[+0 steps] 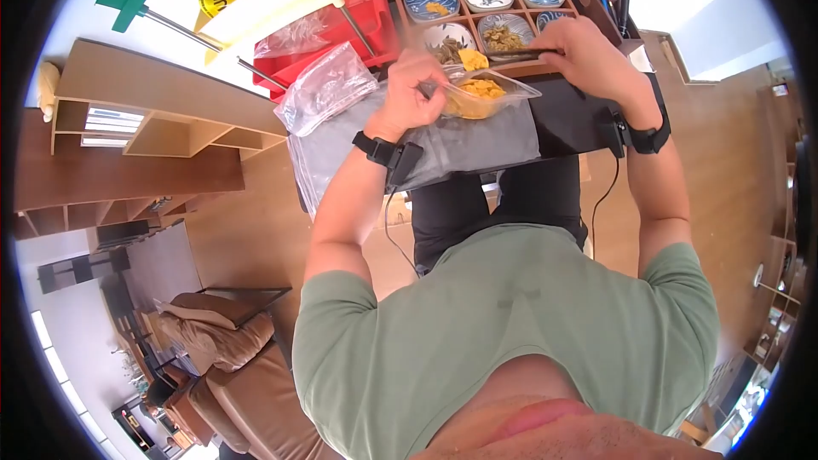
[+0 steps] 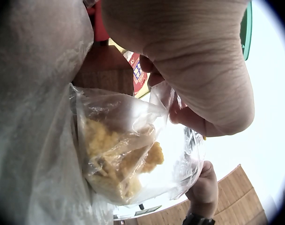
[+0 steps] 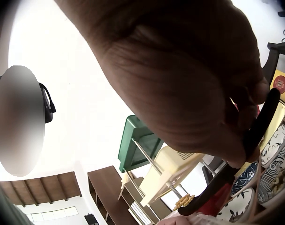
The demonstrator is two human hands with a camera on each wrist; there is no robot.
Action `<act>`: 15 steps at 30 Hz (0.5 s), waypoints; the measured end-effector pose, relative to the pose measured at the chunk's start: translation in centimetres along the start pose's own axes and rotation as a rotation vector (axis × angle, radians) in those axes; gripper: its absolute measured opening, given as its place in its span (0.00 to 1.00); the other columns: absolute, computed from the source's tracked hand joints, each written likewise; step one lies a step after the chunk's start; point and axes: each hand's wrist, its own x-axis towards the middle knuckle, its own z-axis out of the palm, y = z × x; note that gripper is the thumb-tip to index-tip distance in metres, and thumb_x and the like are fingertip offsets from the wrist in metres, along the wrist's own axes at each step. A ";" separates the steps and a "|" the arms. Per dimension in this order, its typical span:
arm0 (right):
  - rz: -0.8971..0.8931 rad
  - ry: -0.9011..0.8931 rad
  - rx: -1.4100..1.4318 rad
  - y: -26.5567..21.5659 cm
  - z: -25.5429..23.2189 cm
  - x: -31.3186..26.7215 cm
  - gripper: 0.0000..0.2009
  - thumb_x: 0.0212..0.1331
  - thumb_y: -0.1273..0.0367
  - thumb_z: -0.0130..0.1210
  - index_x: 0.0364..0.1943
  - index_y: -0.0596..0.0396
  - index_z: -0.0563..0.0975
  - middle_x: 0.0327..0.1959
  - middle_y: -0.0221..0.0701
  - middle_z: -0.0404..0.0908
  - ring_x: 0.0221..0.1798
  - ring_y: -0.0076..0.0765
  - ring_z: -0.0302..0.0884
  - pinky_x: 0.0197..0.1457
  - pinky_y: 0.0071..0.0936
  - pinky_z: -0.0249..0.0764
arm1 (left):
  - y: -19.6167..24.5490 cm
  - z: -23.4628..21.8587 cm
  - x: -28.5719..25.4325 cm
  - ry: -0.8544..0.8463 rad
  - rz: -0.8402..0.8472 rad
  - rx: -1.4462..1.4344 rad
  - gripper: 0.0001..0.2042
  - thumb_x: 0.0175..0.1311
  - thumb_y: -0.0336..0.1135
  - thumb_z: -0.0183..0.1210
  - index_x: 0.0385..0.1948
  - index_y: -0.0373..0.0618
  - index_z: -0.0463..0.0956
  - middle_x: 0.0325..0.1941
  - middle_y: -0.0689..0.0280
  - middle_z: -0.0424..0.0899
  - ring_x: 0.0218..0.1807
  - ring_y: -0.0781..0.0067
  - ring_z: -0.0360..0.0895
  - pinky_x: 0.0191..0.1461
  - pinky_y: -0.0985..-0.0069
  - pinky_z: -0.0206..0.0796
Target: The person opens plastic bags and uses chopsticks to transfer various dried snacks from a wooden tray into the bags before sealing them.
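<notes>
My left hand (image 1: 409, 95) pinches the edge of a clear plastic bag (image 2: 119, 105). Yellow food pieces (image 1: 480, 89) fill the bag's lower part. My right hand (image 1: 588, 55) grips a slim black utensil (image 3: 222, 183); I cannot tell whether it is a spoon or tongs. A yellow lump (image 1: 473, 60) sits at its tip, above the bag's mouth. Just beyond is a brown divided tray (image 1: 490, 70) of patterned bowls. A blue bowl (image 1: 417, 7) has yellow bits in it, another bowl (image 1: 504, 20) greenish-yellow food. Part of a blue bowl (image 1: 554, 17) is hidden behind my right hand.
Flattened clear bags (image 1: 328, 89) lie left of my left hand, beside a red bin (image 1: 375, 13). A grey plastic sheet (image 1: 494, 140) covers part of the black tabletop (image 1: 579, 123). A holder with pens (image 1: 620, 0) stands at the right, and metal rack poles rise at the left.
</notes>
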 end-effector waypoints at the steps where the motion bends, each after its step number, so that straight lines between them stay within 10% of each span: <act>1: 0.047 -0.087 0.033 -1.4 -0.9 0.0 0.09 0.55 0.77 0.63 0.41 0.63 0.84 0.35 0.43 0.82 0.42 0.53 0.79 0.48 0.40 0.74 | 0.0 0.0 -0.1 -0.002 -0.009 0.004 0.05 0.39 0.25 0.59 0.20 0.46 0.77 0.25 0.63 0.81 0.33 0.56 0.77 0.42 0.67 0.67; 15: 0.068 -0.143 -0.040 -2.7 -1.2 -1.5 0.10 0.56 0.77 0.60 0.42 0.63 0.84 0.37 0.44 0.82 0.45 0.55 0.78 0.52 0.43 0.74 | 0.3 0.1 0.0 -0.032 -0.019 -0.021 0.07 0.40 0.23 0.57 0.24 0.42 0.77 0.27 0.63 0.80 0.33 0.62 0.76 0.44 0.71 0.66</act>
